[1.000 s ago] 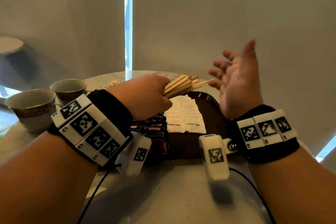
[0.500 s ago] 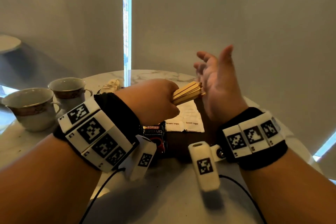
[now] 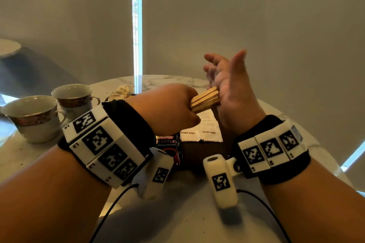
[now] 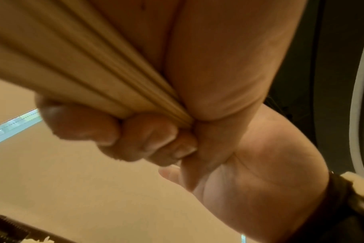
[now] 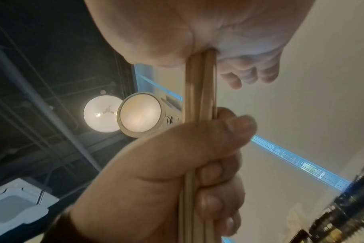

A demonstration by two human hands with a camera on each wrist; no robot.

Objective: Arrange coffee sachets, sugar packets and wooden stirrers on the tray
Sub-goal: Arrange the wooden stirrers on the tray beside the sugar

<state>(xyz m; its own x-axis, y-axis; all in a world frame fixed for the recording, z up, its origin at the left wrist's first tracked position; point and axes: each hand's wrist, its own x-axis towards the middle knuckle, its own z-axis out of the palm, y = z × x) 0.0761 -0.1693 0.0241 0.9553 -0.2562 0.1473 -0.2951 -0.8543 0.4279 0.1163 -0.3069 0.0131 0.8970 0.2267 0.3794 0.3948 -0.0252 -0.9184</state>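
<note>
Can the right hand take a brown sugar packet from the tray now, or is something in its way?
Probably yes. The right hand is open, only its palm touching the stirrers, and the brown sugar packet lies uncovered just below it on the tray.

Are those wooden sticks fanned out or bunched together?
Bunched. The left hand grips the wooden stirrers as one tight stack, ends pressed against the open right hand.

"How much of the tray (image 3: 199, 156) could you see?"

"Just a dark bit. The arms covered its sides. The left hand (image 3: 167, 108) hid most of the coffee sachets (image 3: 167, 144) and the near ends of the wooden stirrers (image 3: 205, 99)."

"How many stirrers were there?"

"I couldn't count them. They looked blurry in the left wrist view, and the far ends were hidden against the right hand (image 3: 231, 92)."
</note>
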